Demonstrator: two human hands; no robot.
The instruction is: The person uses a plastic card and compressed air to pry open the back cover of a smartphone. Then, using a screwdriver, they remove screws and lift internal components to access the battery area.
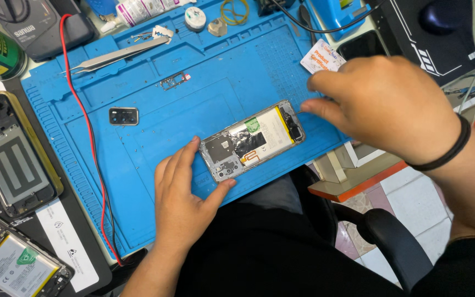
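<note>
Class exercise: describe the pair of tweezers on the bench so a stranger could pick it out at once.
Start from the blue work mat that covers the bench. Along its upper left part, above the opened phone held by the left hand, lie the tweezers. They are the only long, slim, silver tool there, pointing left.

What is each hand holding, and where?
Left hand grips the opened phone at its camera end; right hand touches its other end.
</note>
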